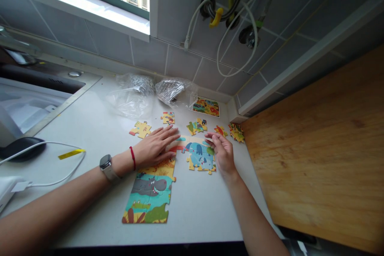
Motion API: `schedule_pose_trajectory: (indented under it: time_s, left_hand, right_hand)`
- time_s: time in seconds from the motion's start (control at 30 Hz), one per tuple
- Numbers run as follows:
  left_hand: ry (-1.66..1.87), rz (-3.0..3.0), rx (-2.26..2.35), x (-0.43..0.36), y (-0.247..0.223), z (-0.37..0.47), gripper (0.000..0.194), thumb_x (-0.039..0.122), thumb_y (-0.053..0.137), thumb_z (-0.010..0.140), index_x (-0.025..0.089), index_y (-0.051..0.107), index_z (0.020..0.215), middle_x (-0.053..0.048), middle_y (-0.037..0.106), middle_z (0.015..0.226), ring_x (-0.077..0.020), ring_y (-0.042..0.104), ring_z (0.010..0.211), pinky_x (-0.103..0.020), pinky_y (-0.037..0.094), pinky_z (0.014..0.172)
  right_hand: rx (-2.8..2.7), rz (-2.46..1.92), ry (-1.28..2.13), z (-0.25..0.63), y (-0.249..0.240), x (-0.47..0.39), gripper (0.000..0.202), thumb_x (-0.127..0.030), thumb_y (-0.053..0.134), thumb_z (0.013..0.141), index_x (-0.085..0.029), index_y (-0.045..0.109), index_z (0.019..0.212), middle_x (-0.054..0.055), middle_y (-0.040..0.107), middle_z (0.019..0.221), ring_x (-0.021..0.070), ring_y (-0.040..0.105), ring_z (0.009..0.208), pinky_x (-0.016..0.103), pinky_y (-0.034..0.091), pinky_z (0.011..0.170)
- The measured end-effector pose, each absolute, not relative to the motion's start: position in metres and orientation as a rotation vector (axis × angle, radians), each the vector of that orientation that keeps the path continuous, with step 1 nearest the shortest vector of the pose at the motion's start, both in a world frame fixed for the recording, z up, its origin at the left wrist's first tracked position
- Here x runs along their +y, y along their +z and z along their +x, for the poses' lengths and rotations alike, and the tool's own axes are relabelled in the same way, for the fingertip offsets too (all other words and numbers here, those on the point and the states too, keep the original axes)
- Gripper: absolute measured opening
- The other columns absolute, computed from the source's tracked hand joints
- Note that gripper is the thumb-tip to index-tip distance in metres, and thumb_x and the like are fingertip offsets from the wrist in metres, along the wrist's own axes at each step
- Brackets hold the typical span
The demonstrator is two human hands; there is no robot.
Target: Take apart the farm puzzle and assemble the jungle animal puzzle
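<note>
My left hand (157, 146) lies flat with its fingers stretched out, palm down over the upper part of a partly joined jigsaw puzzle. Below it shows the puzzle's left section, with a hippo (151, 186) and a crocodile. A joined elephant section (201, 156) sits to the right, linked along the top edge. At that section's upper right corner, my right hand (222, 152) has its fingers bent together in a pinch; whether a piece is between them is hidden. Loose jigsaw pieces lie beyond: a yellow one (141, 129), one (168, 118) behind my left hand, and a green-blue pair (197, 127).
A red-patterned piece (220, 130) and a stack of pieces (237, 132) lie at the right by a wooden board (315, 148). Clear plastic bags (132, 94) and a picture card (206, 106) rest near the tiled wall. A sink (45, 88) and white cable (69, 174) are left.
</note>
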State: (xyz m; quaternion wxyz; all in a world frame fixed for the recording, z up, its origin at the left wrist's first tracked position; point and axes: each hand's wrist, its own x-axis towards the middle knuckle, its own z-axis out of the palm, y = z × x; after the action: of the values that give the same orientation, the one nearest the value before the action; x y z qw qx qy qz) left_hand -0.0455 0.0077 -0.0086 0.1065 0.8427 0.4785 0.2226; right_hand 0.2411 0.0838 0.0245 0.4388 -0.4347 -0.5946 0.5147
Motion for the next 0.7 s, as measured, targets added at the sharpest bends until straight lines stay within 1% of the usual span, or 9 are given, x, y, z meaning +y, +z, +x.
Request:
schedule_pose_trajectory:
  time_s: [0.1, 0.2, 0.27, 0.33, 0.43, 0.5, 0.53, 0.6, 0.7]
  left_hand:
    - [0.604, 2.494, 1.441, 0.008, -0.012, -0.045, 0.070, 0.062, 0.043, 0.104, 0.019, 0.040, 0.159, -0.015, 0.038, 0.166, -0.0352, 0.030, 0.156, -0.053, 0.031, 0.123]
    - [0.527, 2.529, 1.481, 0.007, -0.014, -0.045, 0.078, 0.067, 0.038, 0.104, 0.016, 0.031, 0.163, -0.016, 0.030, 0.169, -0.0363, 0.024, 0.158, -0.055, 0.025, 0.125]
    - [0.503, 2.550, 1.493, 0.006, -0.016, -0.046, 0.080, 0.069, 0.036, 0.103, 0.017, 0.029, 0.164, -0.015, 0.027, 0.170, -0.0360, 0.022, 0.158, -0.055, 0.022, 0.126]
    - [0.494, 2.555, 1.493, 0.006, -0.016, -0.046, 0.079, 0.070, 0.036, 0.103, 0.019, 0.031, 0.164, -0.015, 0.026, 0.170, -0.0359, 0.022, 0.158, -0.055, 0.021, 0.127]
    - [0.545, 2.516, 1.478, 0.007, -0.013, -0.047, 0.075, 0.067, 0.037, 0.104, 0.020, 0.034, 0.162, -0.015, 0.030, 0.169, -0.0357, 0.026, 0.157, -0.055, 0.024, 0.126]
    - [0.645, 2.466, 1.448, 0.008, -0.006, -0.047, 0.068, 0.060, 0.038, 0.106, 0.019, 0.037, 0.160, -0.015, 0.038, 0.166, -0.0342, 0.032, 0.155, -0.054, 0.031, 0.124]
    - [0.711, 2.438, 1.431, 0.008, -0.002, -0.048, 0.062, 0.056, 0.039, 0.107, 0.020, 0.041, 0.158, -0.014, 0.044, 0.163, -0.0331, 0.036, 0.153, -0.052, 0.035, 0.122]
    - [0.852, 2.381, 1.408, 0.008, 0.007, -0.048, 0.050, 0.047, 0.040, 0.109, 0.020, 0.052, 0.149, -0.013, 0.058, 0.150, -0.0305, 0.047, 0.145, -0.049, 0.043, 0.117]
    - [1.054, 2.300, 1.378, 0.007, 0.018, -0.049, 0.038, 0.039, 0.039, 0.110, 0.019, 0.065, 0.129, -0.011, 0.072, 0.126, -0.0264, 0.062, 0.124, -0.044, 0.051, 0.106]
  right_hand:
    - [-1.813, -1.003, 1.160, 0.230, 0.026, 0.071, 0.043, -0.060, 0.054, 0.099, -0.027, 0.073, 0.121, 0.008, 0.067, 0.135, 0.0268, 0.058, 0.134, 0.047, 0.043, 0.118]
    - [-2.037, -1.016, 1.145, 0.225, 0.028, 0.066, 0.060, -0.068, 0.045, 0.100, -0.028, 0.062, 0.140, 0.009, 0.057, 0.152, 0.0276, 0.044, 0.149, 0.048, 0.029, 0.127]
    - [-2.025, -1.063, 1.192, 0.225, 0.026, 0.068, 0.065, -0.072, 0.041, 0.099, -0.027, 0.060, 0.142, 0.008, 0.055, 0.155, 0.0274, 0.041, 0.151, 0.048, 0.027, 0.128]
    - [-1.856, -1.076, 1.290, 0.227, 0.023, 0.073, 0.068, -0.075, 0.037, 0.098, -0.026, 0.063, 0.137, 0.009, 0.058, 0.152, 0.0270, 0.046, 0.148, 0.048, 0.032, 0.126]
    - [-1.425, -1.051, 1.428, 0.236, 0.021, 0.087, 0.067, -0.078, 0.038, 0.096, -0.024, 0.070, 0.118, 0.012, 0.072, 0.132, 0.0267, 0.061, 0.133, 0.049, 0.046, 0.115]
    - [-1.154, -1.037, 1.424, 0.246, 0.023, 0.098, 0.061, -0.078, 0.047, 0.092, -0.023, 0.071, 0.103, 0.010, 0.078, 0.107, 0.0255, 0.072, 0.113, 0.046, 0.056, 0.102]
    - [-1.054, -1.032, 1.400, 0.252, 0.025, 0.103, 0.057, -0.077, 0.053, 0.090, -0.023, 0.071, 0.098, 0.007, 0.078, 0.094, 0.0236, 0.075, 0.099, 0.043, 0.060, 0.092]
    - [-0.921, -1.030, 1.328, 0.264, 0.030, 0.113, 0.051, -0.072, 0.063, 0.086, -0.023, 0.071, 0.091, 0.001, 0.072, 0.077, 0.0182, 0.072, 0.074, 0.035, 0.061, 0.073]
    - [-0.786, -1.033, 1.158, 0.280, 0.035, 0.123, 0.041, -0.061, 0.068, 0.087, -0.020, 0.068, 0.083, -0.003, 0.064, 0.064, 0.0115, 0.061, 0.057, 0.024, 0.052, 0.055]
